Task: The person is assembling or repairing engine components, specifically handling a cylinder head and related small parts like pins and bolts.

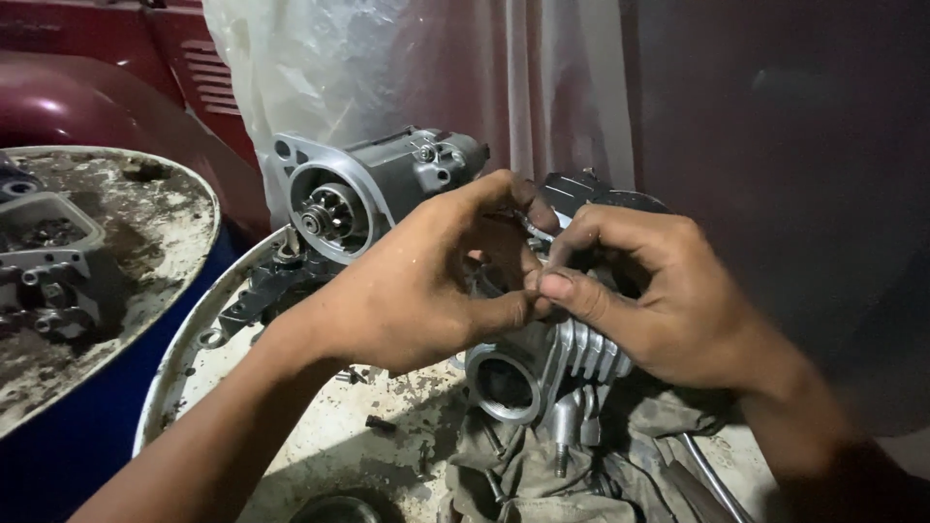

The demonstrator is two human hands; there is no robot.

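head view: left hand (421, 281) and right hand (644, 295) meet fingertip to fingertip, pinching something too small to make out, right above the finned engine cylinder (542, 368) on a dirty rag (542, 465). starter motor (373, 189) sits far left on the drum lid (291, 436).

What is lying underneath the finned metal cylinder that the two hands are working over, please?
A crumpled dirty rag lies under the finned cylinder, spread on the stained drum top. What the rag covers cannot be seen.
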